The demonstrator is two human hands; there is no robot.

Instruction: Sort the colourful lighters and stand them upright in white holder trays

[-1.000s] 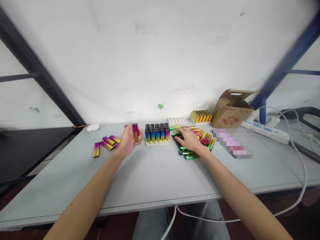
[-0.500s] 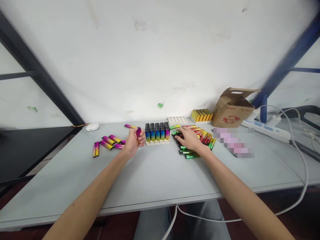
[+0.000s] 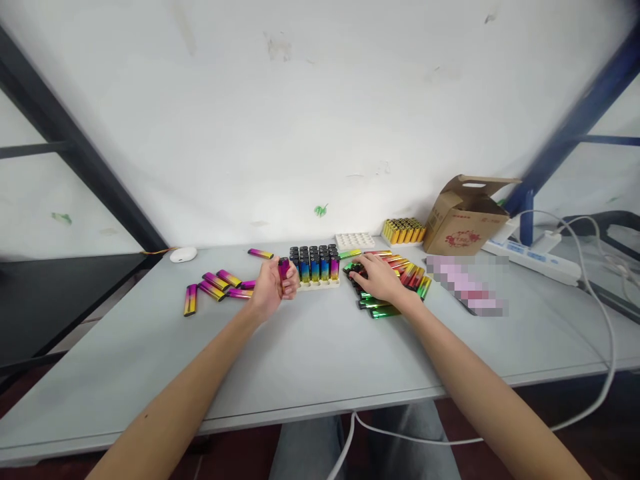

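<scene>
As left hand (image 3: 271,288) part-hides a lighter (image 3: 283,268), right hand (image 3: 379,275) obscuring others (image 3: 407,275)

No wording is legible. Well to the right of the left hand (image 3: 273,285) and farther back, the box (image 3: 469,229) bears red print (image 3: 461,217) and a red emblem (image 3: 462,239), too small to read.

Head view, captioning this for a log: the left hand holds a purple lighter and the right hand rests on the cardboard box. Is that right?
You've misplaced the right hand: the head view shows it resting on the pile of colourful lighters. The left hand does hold a purple lighter.
</scene>
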